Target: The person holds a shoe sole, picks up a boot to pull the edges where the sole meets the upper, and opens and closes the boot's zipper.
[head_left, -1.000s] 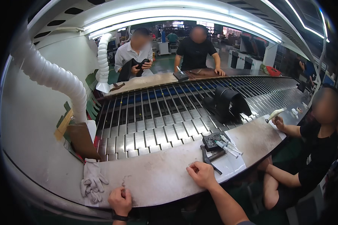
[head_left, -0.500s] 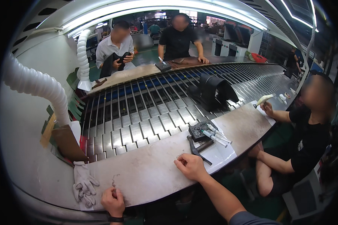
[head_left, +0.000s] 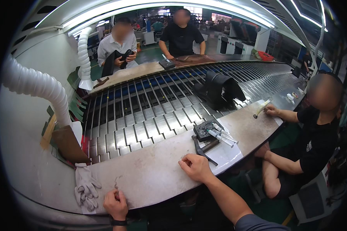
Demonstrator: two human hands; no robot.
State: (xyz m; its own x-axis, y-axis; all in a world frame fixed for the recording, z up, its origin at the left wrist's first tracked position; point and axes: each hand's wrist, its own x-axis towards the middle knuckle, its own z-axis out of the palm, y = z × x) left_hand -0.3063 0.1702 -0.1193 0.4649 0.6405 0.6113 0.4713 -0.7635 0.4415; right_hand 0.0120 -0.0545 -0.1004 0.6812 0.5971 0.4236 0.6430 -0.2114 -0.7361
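Observation:
My left hand (head_left: 115,204) rests at the table's near edge, fingers curled in, with nothing seen in it. A pair of pale gloves (head_left: 86,184) lies just left of it. My right hand (head_left: 196,168) is loosely closed on the tabletop (head_left: 154,173), also with nothing visible in it. Nearest to it is a dark hammer (head_left: 201,151), close but apart from the fingers. Beyond the hammer sits a black block (head_left: 205,129). Several white syringes (head_left: 221,137) lean from the block over a white sheet (head_left: 227,154).
Beyond the tabletop runs a slatted metal conveyor (head_left: 150,119) carrying a black boot (head_left: 219,90). At right, a seated person's hand (head_left: 272,110) is at a pale-handled tool (head_left: 263,107). Across stand two people, one holding a black boot (head_left: 113,63). A white hose (head_left: 42,92) hangs left.
The person at right has lowered the pale-handled tool toward the tabletop. The person standing opposite has shifted and drawn an arm back. My hands stay almost where they were.

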